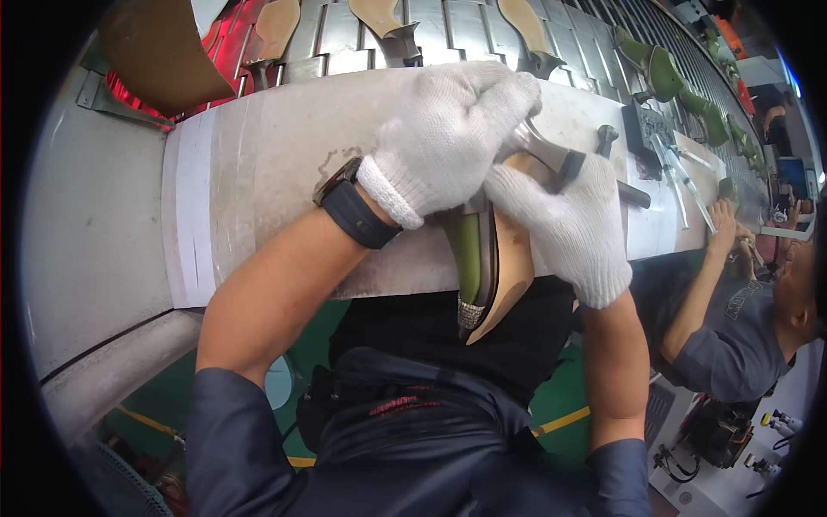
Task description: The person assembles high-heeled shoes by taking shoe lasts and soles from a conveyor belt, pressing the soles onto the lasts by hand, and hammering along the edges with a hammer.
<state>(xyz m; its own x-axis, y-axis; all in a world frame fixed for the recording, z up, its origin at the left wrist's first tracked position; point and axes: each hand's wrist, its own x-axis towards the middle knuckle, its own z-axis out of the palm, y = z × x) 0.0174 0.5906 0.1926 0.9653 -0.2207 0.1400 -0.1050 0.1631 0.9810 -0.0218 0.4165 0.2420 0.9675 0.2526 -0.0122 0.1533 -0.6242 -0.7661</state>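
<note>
Between my two gloved hands is a green high-heeled shoe [468,258], its tan sole [511,267] turned to the right and its pointed toe towards my body. Glittering trim shows near the toe. My left hand [452,129], in a white knit glove with a dark watch at the wrist, is closed around the back of the shoe by the heel. The shiny heel [540,145] with a dark tip juts out towards my right hand [573,220]. That hand, gloved too, grips the sole side, thumb across the sole. My fingers hide the shoe's back part.
A pale worktable [284,172] lies beneath my hands. Beyond it, a slatted metal conveyor [465,34] carries several tan-soled heeled shoes and green shoes [663,73]. Right of my hand are a dark rod [634,195], a dark block [646,129] and thin white tools [680,177]. A co-worker [732,319] works at right.
</note>
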